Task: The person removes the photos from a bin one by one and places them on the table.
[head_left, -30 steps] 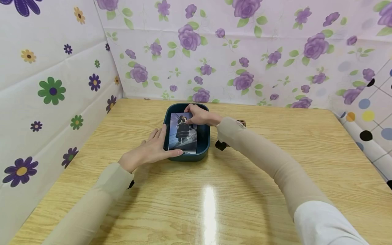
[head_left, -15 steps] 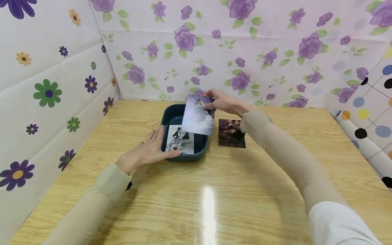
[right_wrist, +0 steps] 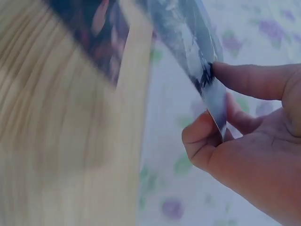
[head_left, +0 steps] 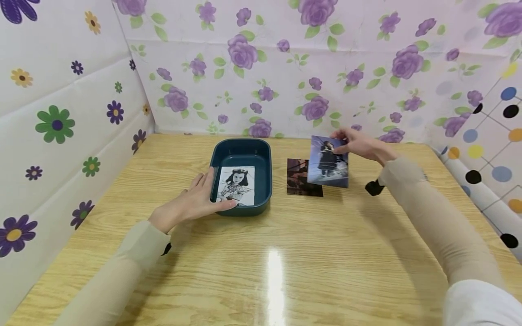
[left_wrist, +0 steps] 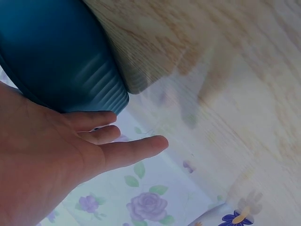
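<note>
My right hand (head_left: 359, 144) pinches a bluish photo (head_left: 328, 164) by its upper right edge, thumb on the picture side and fingers behind, as the right wrist view also shows. The photo is tilted above the table and partly covers a dark photo (head_left: 297, 177) lying there. My left hand (head_left: 191, 201) lies against the left side and near corner of a dark teal rectangular tub (head_left: 265, 181), fingers straight and thumb along the front rim. Inside the tub rests a black-and-white photo (head_left: 237, 185) of a person. In the left wrist view the fingers touch the tub's ribbed outer wall (left_wrist: 89, 80).
The tub stands on a light wooden table (head_left: 220, 262) close to its back edge. Behind it hangs a white cloth with purple roses (head_left: 242, 52). Flower-print cloth (head_left: 57, 124) covers the left side, and dotted cloth (head_left: 501, 174) the right.
My right hand has lifted the bluish photo out of the tub and carried it right, over the dark photo. The black-and-white photo beneath is uncovered. My left hand keeps its place on the tub.
</note>
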A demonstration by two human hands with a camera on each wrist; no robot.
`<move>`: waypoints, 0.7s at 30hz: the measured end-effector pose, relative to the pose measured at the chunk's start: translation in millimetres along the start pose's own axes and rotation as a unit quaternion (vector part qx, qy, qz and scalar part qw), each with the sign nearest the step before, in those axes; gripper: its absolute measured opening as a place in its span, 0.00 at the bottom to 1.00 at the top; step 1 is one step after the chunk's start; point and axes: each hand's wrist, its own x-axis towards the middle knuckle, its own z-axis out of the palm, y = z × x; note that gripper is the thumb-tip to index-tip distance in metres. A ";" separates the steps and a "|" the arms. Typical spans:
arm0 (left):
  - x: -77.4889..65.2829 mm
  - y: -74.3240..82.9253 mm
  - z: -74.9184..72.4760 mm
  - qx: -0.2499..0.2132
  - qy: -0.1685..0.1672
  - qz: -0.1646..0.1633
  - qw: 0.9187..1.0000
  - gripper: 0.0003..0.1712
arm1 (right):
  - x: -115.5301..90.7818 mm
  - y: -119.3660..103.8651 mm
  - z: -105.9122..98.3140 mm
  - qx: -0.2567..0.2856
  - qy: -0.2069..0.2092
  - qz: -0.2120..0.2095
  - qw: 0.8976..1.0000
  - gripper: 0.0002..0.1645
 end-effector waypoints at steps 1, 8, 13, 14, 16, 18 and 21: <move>-0.3 -0.4 -0.1 0.002 0.000 0.001 1.000 0.75 | -4.0 8.0 -3.2 -0.005 -0.001 0.005 1.000 0.29; -2.2 -2.0 -2.0 0.007 0.001 0.004 1.000 0.75 | -16.8 53.2 -8.3 -0.044 -0.010 0.039 0.998 0.28; -2.3 -3.1 -2.4 -0.001 -0.001 0.008 1.000 0.75 | -10.3 65.7 0.6 -0.058 -0.004 0.032 0.998 0.30; -2.2 -3.4 -2.5 -0.004 -0.002 0.011 1.000 0.74 | -8.6 66.7 2.9 -0.062 -0.003 0.029 0.998 0.30; -1.8 -4.0 -2.5 -0.007 -0.004 0.015 1.000 0.74 | -5.2 68.1 7.3 -0.068 0.001 0.028 0.997 0.30; -1.6 -4.4 -2.6 -0.010 -0.005 0.018 1.000 0.74 | -2.1 69.0 11.4 -0.086 0.010 0.022 0.996 0.29; -1.5 -3.7 -3.1 -0.011 -0.007 0.020 1.000 0.75 | 1.6 70.6 16.3 -0.122 0.025 0.007 0.992 0.27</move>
